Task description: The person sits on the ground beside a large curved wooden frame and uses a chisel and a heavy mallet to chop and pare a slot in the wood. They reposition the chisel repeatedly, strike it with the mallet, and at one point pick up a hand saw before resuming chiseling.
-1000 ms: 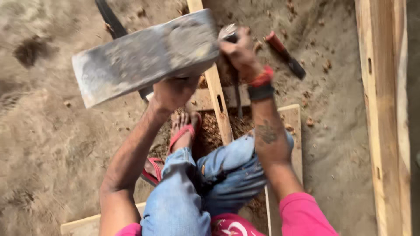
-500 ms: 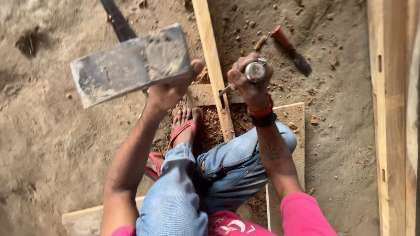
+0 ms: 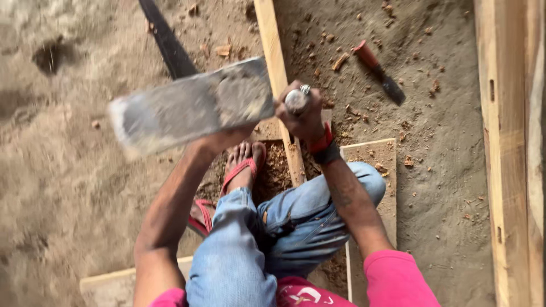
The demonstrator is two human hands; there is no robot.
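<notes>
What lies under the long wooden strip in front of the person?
Under the wooden strip: sandy ground, wood chips and a flat board. The right hand hides the spot below it.

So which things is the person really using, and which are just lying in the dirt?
In use:
- grey block, in the left hand
- chisel, in the right hand
- wooden strip under the chisel

Lying about:
- red-handled chisel
- dark blade
- wood chips

Your left hand (image 3: 227, 139) lifts a grey rectangular block (image 3: 190, 108), motion-blurred, its long side lying nearly level above the sandy floor. Your right hand (image 3: 301, 111) is closed around a chisel handle (image 3: 296, 100), its rounded metal-ringed top showing, set upright against the pale wooden slat (image 3: 277, 62)
</notes>
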